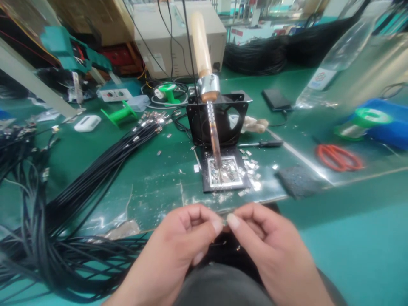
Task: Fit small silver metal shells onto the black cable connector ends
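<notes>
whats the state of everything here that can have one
left hand, grip pinched shut on metal piece
right hand, grip pinched on the same metal piece
soldering iron, upright in stand, tip down in tray
phone, screen dark, cable attached
scissors, lying flat
screwdriver, lying flat
cables, loose, fanned out

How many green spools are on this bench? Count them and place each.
3. The left spool lies left of the soldering iron; the back spool sits behind it; the right spool rests on the blue box. Clutter may hide more.
</notes>
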The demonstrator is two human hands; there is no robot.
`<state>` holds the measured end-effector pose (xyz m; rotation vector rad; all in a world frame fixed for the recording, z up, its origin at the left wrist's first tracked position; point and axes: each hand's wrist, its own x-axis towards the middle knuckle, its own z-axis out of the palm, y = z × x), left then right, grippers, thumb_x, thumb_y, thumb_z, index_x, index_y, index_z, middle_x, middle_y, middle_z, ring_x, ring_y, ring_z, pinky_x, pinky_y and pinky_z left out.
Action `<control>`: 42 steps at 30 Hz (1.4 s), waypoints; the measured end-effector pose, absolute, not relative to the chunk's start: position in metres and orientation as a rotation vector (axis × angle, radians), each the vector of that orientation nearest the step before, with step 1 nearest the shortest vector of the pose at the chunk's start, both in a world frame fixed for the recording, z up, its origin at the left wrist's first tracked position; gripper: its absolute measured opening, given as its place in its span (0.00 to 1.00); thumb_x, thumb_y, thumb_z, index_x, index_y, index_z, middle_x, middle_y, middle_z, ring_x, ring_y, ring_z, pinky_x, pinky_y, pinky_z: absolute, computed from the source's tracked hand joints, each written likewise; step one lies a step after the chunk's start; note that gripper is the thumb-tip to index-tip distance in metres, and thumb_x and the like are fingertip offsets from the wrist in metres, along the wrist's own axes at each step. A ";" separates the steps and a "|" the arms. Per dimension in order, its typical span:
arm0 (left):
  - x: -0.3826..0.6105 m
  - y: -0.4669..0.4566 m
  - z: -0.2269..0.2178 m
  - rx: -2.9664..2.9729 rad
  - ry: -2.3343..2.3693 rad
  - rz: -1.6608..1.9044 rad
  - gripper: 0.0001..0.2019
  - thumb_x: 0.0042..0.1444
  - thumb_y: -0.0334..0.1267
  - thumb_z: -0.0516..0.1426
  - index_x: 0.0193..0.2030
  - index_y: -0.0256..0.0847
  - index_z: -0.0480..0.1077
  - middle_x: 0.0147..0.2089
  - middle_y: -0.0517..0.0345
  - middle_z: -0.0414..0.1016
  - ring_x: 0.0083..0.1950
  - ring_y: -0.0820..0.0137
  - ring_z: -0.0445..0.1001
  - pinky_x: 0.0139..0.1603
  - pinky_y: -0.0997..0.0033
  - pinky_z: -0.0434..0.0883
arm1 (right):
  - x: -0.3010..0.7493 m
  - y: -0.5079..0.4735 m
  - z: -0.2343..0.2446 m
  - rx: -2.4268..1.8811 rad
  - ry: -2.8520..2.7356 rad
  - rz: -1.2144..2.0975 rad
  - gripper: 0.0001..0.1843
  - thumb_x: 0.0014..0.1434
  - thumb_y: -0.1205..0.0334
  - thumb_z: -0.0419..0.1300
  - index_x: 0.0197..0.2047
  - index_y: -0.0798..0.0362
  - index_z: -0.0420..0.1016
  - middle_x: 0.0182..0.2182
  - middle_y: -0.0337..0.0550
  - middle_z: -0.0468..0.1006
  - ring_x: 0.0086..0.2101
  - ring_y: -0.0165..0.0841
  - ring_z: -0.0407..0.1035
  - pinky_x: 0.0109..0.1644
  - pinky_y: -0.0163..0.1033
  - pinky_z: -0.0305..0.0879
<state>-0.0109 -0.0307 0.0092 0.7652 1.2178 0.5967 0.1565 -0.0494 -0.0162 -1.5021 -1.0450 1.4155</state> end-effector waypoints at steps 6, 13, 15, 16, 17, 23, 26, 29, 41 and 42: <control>-0.011 -0.032 0.007 0.767 1.225 0.601 0.13 0.58 0.46 0.67 0.31 0.38 0.74 0.22 0.68 0.59 0.25 0.78 0.50 0.27 0.72 0.48 | 0.157 -0.054 -0.029 -1.483 -1.029 1.427 0.19 0.64 0.43 0.64 0.32 0.51 0.76 0.22 0.33 0.61 0.24 0.29 0.52 0.26 0.35 0.52; -0.010 -0.033 0.007 0.743 1.213 0.619 0.14 0.56 0.45 0.67 0.30 0.38 0.72 0.23 0.69 0.60 0.25 0.79 0.48 0.26 0.73 0.47 | 0.157 -0.053 -0.021 -1.513 -1.057 1.464 0.18 0.61 0.45 0.64 0.31 0.52 0.74 0.22 0.33 0.61 0.25 0.29 0.52 0.27 0.35 0.52; -0.010 -0.032 0.007 0.737 1.208 0.624 0.14 0.55 0.45 0.68 0.30 0.38 0.73 0.23 0.69 0.61 0.25 0.79 0.48 0.26 0.73 0.47 | 0.158 -0.054 -0.021 -1.514 -1.060 1.471 0.19 0.61 0.44 0.64 0.31 0.51 0.74 0.22 0.32 0.61 0.24 0.29 0.52 0.27 0.35 0.51; -0.010 -0.032 0.007 0.735 1.204 0.624 0.13 0.55 0.44 0.68 0.30 0.38 0.73 0.23 0.69 0.61 0.25 0.79 0.48 0.26 0.73 0.47 | 0.158 -0.054 -0.022 -1.513 -1.058 1.465 0.19 0.62 0.43 0.63 0.31 0.51 0.74 0.22 0.32 0.61 0.24 0.29 0.52 0.27 0.35 0.51; -0.010 -0.032 0.007 0.732 1.201 0.623 0.13 0.55 0.44 0.68 0.30 0.37 0.73 0.23 0.69 0.61 0.25 0.79 0.48 0.26 0.74 0.47 | 0.159 -0.055 -0.024 -1.513 -1.053 1.452 0.20 0.63 0.43 0.62 0.31 0.51 0.74 0.22 0.33 0.61 0.24 0.29 0.52 0.27 0.35 0.51; -0.011 -0.031 0.004 0.723 1.149 0.645 0.11 0.55 0.40 0.68 0.30 0.37 0.72 0.24 0.68 0.63 0.26 0.80 0.49 0.27 0.74 0.48 | 0.159 -0.056 -0.026 -1.505 -1.085 1.441 0.18 0.64 0.46 0.62 0.31 0.51 0.74 0.22 0.32 0.61 0.24 0.28 0.53 0.26 0.33 0.52; -0.012 -0.032 0.003 0.727 1.135 0.642 0.11 0.55 0.40 0.68 0.30 0.37 0.72 0.24 0.69 0.62 0.26 0.80 0.49 0.27 0.75 0.48 | 0.160 -0.054 -0.022 -1.519 -1.140 1.428 0.18 0.63 0.47 0.62 0.30 0.52 0.74 0.21 0.32 0.60 0.24 0.28 0.52 0.25 0.33 0.50; -0.012 -0.032 0.003 0.724 1.140 0.637 0.12 0.55 0.40 0.68 0.29 0.37 0.72 0.23 0.69 0.62 0.25 0.80 0.49 0.27 0.75 0.48 | 0.160 -0.052 -0.018 -1.543 -1.160 1.427 0.18 0.61 0.46 0.62 0.30 0.52 0.74 0.21 0.32 0.59 0.23 0.28 0.52 0.24 0.33 0.50; -0.008 -0.027 0.007 0.713 1.155 0.635 0.11 0.50 0.38 0.68 0.26 0.39 0.70 0.22 0.70 0.58 0.24 0.79 0.48 0.26 0.73 0.46 | 0.161 -0.045 -0.008 -1.513 -1.172 1.460 0.19 0.59 0.44 0.60 0.31 0.52 0.74 0.21 0.34 0.61 0.23 0.29 0.54 0.25 0.35 0.53; -0.008 -0.026 0.008 0.710 1.157 0.634 0.11 0.49 0.38 0.68 0.26 0.39 0.70 0.21 0.70 0.58 0.24 0.79 0.48 0.26 0.72 0.46 | 0.161 -0.045 -0.009 -1.502 -1.164 1.460 0.19 0.59 0.44 0.60 0.31 0.52 0.75 0.21 0.34 0.62 0.23 0.29 0.54 0.25 0.35 0.54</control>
